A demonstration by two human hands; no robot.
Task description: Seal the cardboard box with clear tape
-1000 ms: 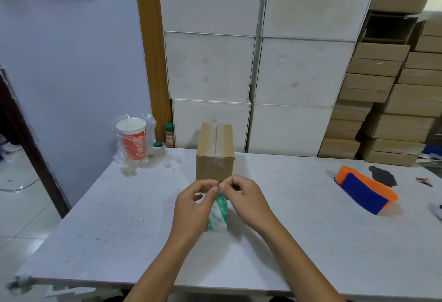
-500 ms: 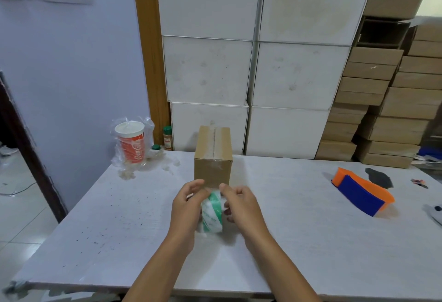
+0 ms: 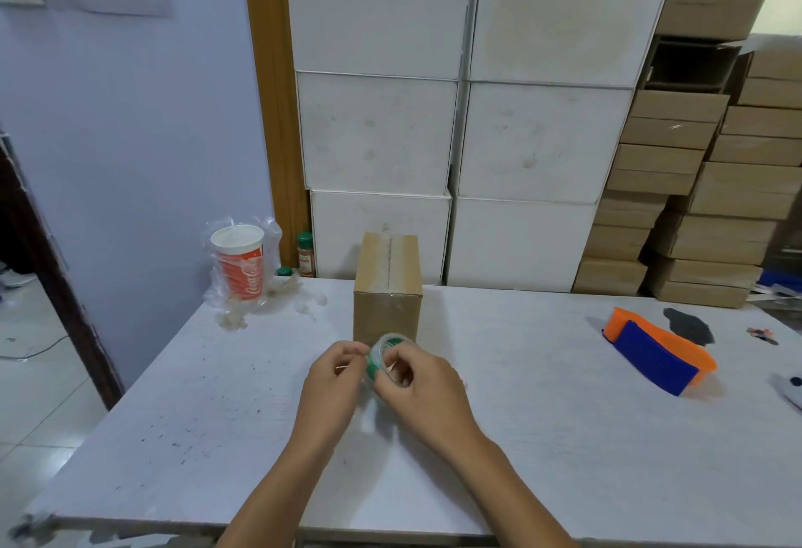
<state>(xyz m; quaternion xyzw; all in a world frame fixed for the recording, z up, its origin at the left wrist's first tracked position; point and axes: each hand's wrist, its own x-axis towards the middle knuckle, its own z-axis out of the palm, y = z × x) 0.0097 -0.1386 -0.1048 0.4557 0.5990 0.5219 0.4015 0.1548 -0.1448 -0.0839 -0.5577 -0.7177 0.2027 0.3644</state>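
A small brown cardboard box [image 3: 387, 287] stands upright in the middle of the white table [image 3: 564, 439], its top flaps closed with a strip of clear tape along the seam. Just in front of it, both hands hold a roll of clear tape [image 3: 383, 354] with a green core. My left hand [image 3: 332, 387] grips the roll's left side. My right hand [image 3: 423, 387] pinches its right side with fingertips at the rim. Much of the roll is hidden by the fingers.
A red paper cup in a plastic bag [image 3: 240, 263] stands at the table's back left beside a small spice bottle [image 3: 306, 249]. An orange and blue pad [image 3: 655, 352] and a dark scrap [image 3: 688, 324] lie at the right. Stacked white and brown boxes line the wall behind.
Both hands have turned the tape roll between them, from edge-on to tilted with its open hole showing, and shifted it slightly closer to the box.
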